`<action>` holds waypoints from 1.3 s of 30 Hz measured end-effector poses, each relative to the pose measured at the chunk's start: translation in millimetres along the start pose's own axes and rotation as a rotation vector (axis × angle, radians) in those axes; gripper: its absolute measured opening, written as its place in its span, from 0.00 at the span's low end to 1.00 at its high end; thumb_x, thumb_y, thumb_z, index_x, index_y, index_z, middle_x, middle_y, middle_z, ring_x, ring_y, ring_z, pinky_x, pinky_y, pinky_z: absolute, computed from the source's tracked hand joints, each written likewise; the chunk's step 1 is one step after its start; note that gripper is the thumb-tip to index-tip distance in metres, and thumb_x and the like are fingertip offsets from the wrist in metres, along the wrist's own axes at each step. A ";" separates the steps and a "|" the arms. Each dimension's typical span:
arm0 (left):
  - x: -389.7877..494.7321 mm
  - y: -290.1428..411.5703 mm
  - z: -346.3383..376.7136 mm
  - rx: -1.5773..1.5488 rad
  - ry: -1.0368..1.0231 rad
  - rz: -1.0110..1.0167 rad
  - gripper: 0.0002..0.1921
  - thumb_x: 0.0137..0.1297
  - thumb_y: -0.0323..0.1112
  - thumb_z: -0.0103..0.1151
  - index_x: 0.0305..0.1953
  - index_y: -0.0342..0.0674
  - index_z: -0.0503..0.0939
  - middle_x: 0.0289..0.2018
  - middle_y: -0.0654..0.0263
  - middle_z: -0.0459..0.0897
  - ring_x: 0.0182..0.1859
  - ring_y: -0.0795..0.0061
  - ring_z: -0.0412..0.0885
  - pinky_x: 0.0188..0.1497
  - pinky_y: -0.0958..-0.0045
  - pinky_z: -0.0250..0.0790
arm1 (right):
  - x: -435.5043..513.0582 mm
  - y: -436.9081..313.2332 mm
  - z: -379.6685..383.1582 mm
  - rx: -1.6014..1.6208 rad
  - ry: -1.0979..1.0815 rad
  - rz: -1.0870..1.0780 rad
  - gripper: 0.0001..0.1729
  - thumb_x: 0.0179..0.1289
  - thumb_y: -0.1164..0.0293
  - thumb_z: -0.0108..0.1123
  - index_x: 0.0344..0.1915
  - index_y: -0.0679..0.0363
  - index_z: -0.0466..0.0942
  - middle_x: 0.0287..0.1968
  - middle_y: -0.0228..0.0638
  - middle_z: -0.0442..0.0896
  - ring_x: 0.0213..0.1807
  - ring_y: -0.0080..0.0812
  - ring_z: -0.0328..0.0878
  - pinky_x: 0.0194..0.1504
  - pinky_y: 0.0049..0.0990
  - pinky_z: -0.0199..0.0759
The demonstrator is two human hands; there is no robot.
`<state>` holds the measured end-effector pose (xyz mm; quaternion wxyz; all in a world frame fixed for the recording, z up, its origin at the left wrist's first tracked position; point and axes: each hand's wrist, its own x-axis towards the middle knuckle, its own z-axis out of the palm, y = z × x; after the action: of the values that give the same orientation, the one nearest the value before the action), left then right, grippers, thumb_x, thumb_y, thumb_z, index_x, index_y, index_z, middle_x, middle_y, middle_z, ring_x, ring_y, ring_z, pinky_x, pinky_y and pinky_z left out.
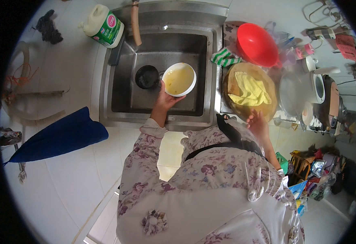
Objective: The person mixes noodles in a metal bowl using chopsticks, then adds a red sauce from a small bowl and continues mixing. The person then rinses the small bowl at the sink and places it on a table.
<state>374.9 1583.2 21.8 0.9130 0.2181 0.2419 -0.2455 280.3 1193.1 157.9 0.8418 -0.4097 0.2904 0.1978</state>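
Observation:
A white bowl [193, 80] with what looks like cloudy yellow liquid [178, 80] inside is held over the sink by my left hand [166, 99]. My thumb lies at its left side and my fingers go under the near edge. Beneath it is a stainless steel sink [178, 105], with a round black drain piece [146, 77] in its floor. To the right, my right hand [258, 122] hovers by the near edge of a round wooden cutting board [234, 105], its fingers apart and nothing in them. A crumpled yellow cloth [249, 90] rests on that board.
Behind the board stand a red plastic basin [255, 44] and a green-striped cloth [225, 57]. A detergent jug [106, 27] sits at the sink's far left corner, beside a hanging hose [135, 26]. A dark blue towel [65, 135] hangs at left. Kitchen appliances [318, 88] crowd the right counter.

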 end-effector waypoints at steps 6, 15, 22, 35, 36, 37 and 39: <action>17.2 -15.6 -22.9 -0.028 -0.031 0.027 0.37 0.58 0.71 0.35 0.62 0.53 0.61 0.60 0.63 0.66 0.61 0.57 0.64 0.55 0.48 0.65 | 0.2 -0.8 -3.7 0.016 0.031 0.004 0.25 0.67 0.48 0.43 0.53 0.55 0.69 0.31 0.28 0.74 0.35 0.26 0.72 0.33 0.24 0.66; 41.4 -23.1 -47.5 -0.216 0.136 -0.043 0.37 0.56 0.72 0.38 0.60 0.54 0.63 0.61 0.60 0.63 0.60 0.50 0.63 0.53 0.41 0.64 | 8.9 -0.6 -14.3 0.055 -0.017 0.027 0.26 0.67 0.48 0.44 0.52 0.55 0.70 0.32 0.29 0.75 0.35 0.29 0.72 0.34 0.25 0.66; 64.3 -25.2 -66.1 -0.312 0.323 -0.115 0.39 0.54 0.74 0.40 0.59 0.52 0.64 0.58 0.54 0.65 0.55 0.49 0.66 0.51 0.42 0.64 | 10.6 -1.8 -17.7 0.043 0.003 0.027 0.26 0.67 0.48 0.43 0.52 0.55 0.70 0.31 0.29 0.75 0.35 0.29 0.72 0.34 0.25 0.66; 83.5 -7.7 -81.3 -0.490 0.475 -0.212 0.36 0.58 0.70 0.40 0.58 0.50 0.64 0.56 0.53 0.66 0.54 0.49 0.66 0.48 0.45 0.64 | 6.6 0.3 -5.0 0.030 0.108 0.017 0.25 0.67 0.48 0.42 0.51 0.53 0.71 0.30 0.28 0.74 0.35 0.28 0.71 0.35 0.26 0.64; 86.9 -7.8 -91.5 -0.524 0.435 -0.191 0.35 0.58 0.69 0.41 0.58 0.49 0.64 0.56 0.53 0.66 0.53 0.49 0.66 0.48 0.45 0.64 | 9.6 1.5 -6.9 0.037 0.092 0.024 0.25 0.67 0.48 0.42 0.51 0.53 0.71 0.31 0.28 0.74 0.35 0.28 0.71 0.35 0.26 0.64; 89.8 -9.8 -101.1 -0.556 0.395 -0.169 0.34 0.59 0.67 0.43 0.58 0.48 0.64 0.56 0.53 0.66 0.53 0.49 0.66 0.48 0.45 0.64 | 12.5 2.7 -8.5 0.045 0.076 0.031 0.25 0.67 0.48 0.42 0.51 0.53 0.71 0.31 0.28 0.74 0.35 0.28 0.71 0.35 0.26 0.64; 95.2 -14.2 -105.4 -0.612 0.340 -0.152 0.33 0.59 0.64 0.46 0.58 0.47 0.65 0.55 0.53 0.67 0.53 0.49 0.67 0.48 0.45 0.64 | 13.2 2.7 -12.7 0.039 0.082 0.038 0.24 0.68 0.48 0.42 0.51 0.54 0.71 0.31 0.28 0.74 0.35 0.29 0.71 0.35 0.26 0.64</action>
<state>404.4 1593.9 -117.4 0.8619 -0.0463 0.4684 -0.1889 284.5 1185.7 141.5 0.8332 -0.3955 0.3360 0.1910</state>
